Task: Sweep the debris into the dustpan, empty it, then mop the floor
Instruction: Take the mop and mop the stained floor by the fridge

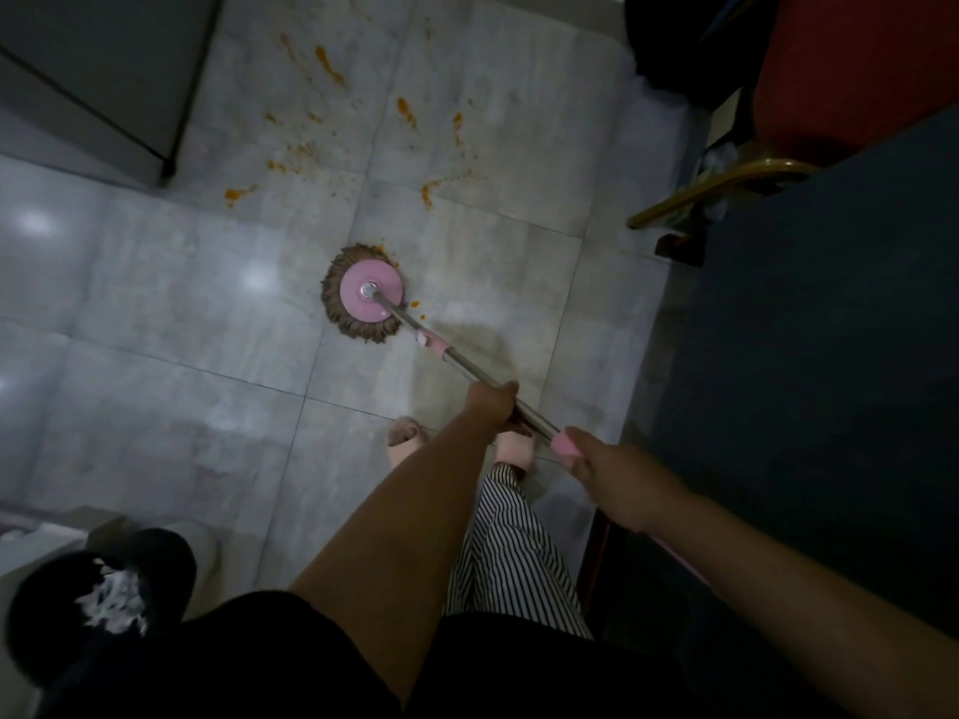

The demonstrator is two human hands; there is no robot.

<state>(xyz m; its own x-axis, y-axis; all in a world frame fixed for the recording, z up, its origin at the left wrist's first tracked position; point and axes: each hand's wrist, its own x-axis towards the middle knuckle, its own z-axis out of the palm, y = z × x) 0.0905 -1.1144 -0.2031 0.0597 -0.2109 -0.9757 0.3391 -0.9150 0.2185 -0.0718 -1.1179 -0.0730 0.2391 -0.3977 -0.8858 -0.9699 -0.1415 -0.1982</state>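
Note:
A round mop head with a pink disc and brown strands lies flat on the grey tiled floor. Its metal handle slants back toward me. My left hand is closed around the metal shaft. My right hand grips the pink end grip further back. Orange smears are scattered over the tiles beyond the mop head, with a few orange specks beside it. No dustpan is in view.
A grey cabinet on a black foot stands at the far left. A red seat with a gold frame and a dark surface line the right side. A black bag with white paper sits at the lower left. My slippered feet are below the handle.

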